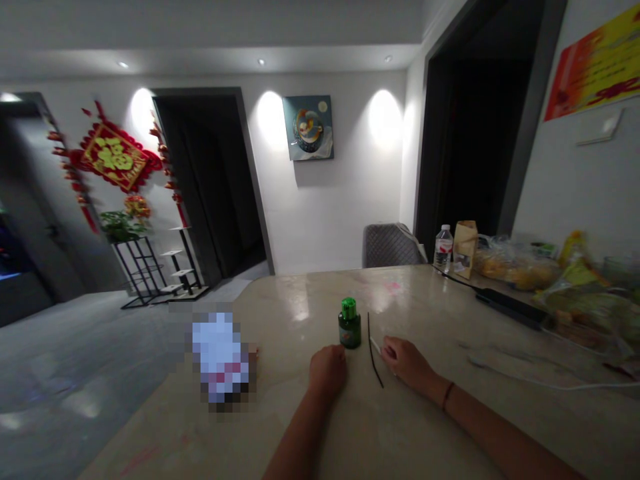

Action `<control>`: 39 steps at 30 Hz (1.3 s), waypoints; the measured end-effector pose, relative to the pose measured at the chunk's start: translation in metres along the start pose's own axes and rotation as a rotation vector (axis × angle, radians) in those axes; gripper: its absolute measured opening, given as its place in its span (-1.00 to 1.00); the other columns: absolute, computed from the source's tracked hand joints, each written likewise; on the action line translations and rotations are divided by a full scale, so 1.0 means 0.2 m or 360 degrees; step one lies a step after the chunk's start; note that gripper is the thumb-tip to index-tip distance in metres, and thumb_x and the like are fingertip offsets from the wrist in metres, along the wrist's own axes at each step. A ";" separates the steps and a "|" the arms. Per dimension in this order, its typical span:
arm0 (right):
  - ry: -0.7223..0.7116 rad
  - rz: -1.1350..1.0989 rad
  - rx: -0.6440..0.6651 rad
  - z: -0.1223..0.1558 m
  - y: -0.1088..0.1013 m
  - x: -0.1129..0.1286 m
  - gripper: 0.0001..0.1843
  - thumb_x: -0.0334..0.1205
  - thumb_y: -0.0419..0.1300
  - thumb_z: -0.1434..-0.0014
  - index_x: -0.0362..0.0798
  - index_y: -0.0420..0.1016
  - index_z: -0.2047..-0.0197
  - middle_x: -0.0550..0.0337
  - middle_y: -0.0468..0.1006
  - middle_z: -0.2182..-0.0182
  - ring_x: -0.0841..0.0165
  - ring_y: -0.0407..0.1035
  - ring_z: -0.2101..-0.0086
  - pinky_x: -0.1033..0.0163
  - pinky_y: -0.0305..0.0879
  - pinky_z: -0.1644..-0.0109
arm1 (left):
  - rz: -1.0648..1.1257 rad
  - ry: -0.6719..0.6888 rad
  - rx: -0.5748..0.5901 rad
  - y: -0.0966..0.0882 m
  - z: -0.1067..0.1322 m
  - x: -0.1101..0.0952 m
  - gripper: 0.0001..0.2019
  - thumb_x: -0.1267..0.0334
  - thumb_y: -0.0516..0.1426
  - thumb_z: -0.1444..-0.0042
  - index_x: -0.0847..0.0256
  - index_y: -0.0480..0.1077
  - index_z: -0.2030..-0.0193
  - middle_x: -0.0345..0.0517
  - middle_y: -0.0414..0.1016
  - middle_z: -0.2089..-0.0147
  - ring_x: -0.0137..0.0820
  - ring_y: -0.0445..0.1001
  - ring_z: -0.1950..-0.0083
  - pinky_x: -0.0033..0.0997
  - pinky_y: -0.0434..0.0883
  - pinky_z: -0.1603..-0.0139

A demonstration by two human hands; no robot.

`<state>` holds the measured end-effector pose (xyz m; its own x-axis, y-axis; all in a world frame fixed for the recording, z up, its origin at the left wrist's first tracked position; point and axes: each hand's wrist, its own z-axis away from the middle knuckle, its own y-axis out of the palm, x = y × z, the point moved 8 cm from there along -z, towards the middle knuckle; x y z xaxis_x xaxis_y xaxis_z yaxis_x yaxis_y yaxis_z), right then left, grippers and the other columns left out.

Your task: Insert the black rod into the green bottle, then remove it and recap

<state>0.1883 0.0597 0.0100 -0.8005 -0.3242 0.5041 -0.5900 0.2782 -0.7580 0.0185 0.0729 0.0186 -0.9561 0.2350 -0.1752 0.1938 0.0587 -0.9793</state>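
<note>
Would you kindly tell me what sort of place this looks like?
Probably a home dining area: there is a table, a chair at its far side, and a picture on the wall.

Just beyond the left grip (329, 372), the bottle (349, 335) is dark green, its cap (349, 307) brighter green. Between both grips, the thin strip (371, 343) is black; at the right grip (397, 355), the stick (376, 346) is white. Beneath them, the bench (400, 433) is beige. Far beyond, the chair (387, 245) is grey, diamond-quilted.
</note>
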 end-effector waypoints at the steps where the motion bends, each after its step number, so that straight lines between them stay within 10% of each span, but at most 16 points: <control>1: 0.0006 0.0017 -0.0003 0.00 0.00 -0.01 -0.75 -0.28 -0.04 -0.01 -0.04 0.01 0.64 0.30 0.17 0.68 0.47 0.07 0.60 0.35 -0.08 0.49 | -0.0017 0.0011 -0.0002 0.00 0.00 0.00 -0.73 0.38 -0.11 -0.05 0.19 0.41 0.37 -0.03 0.49 0.28 -0.38 0.44 0.23 -0.48 0.21 0.30; 13: 0.0059 0.0309 -0.0040 0.03 -0.07 0.03 -0.67 -0.14 -0.06 -0.11 -0.05 0.19 0.64 0.25 0.26 0.70 0.47 0.05 0.64 0.31 -0.18 0.51 | -0.0178 0.0356 0.0213 0.06 0.09 -0.13 -0.75 0.42 -0.09 0.00 0.22 0.39 0.32 0.04 0.49 0.25 -0.28 0.45 0.20 -0.36 0.28 0.20; 23: -0.0047 0.0089 0.0128 0.05 -0.06 0.16 -0.60 -0.11 -0.11 -0.17 -0.09 0.27 0.61 0.24 0.29 0.68 0.48 0.10 0.61 0.31 -0.15 0.49 | 0.0004 0.0101 0.0031 0.01 0.16 0.00 -0.75 0.32 -0.13 -0.09 0.21 0.30 0.50 -0.14 0.40 0.46 -0.46 0.34 0.43 -0.49 0.11 0.42; 31: 0.0670 -0.1354 0.0674 0.08 0.09 0.09 -0.48 0.21 -0.01 -0.01 -0.01 -0.09 0.65 0.47 -0.10 0.79 0.59 -0.24 0.75 0.37 -0.31 0.67 | 0.1450 0.0049 -0.0022 0.00 0.16 0.05 -0.44 -0.30 -0.25 0.03 0.19 -0.13 0.68 -0.33 -0.14 0.66 -0.57 -0.09 0.60 -0.49 -0.06 0.54; 39: 0.0945 -0.2135 0.1188 0.16 0.14 0.15 -0.41 0.28 -0.30 -0.11 -0.03 -0.19 0.69 0.47 -0.15 0.85 0.60 -0.32 0.80 0.43 -0.38 0.74 | 0.2707 -0.0222 0.0933 0.12 0.20 -0.02 -0.37 -0.43 -0.26 0.17 0.19 -0.16 0.70 -0.41 -0.23 0.73 -0.65 -0.30 0.70 -0.59 -0.27 0.68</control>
<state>0.1520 0.0288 -0.0087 0.1789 0.4601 0.8696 -0.8152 -0.4256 0.3929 0.0190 0.0339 -0.0091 0.1693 -0.4107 -0.8959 0.8130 -0.4557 0.3625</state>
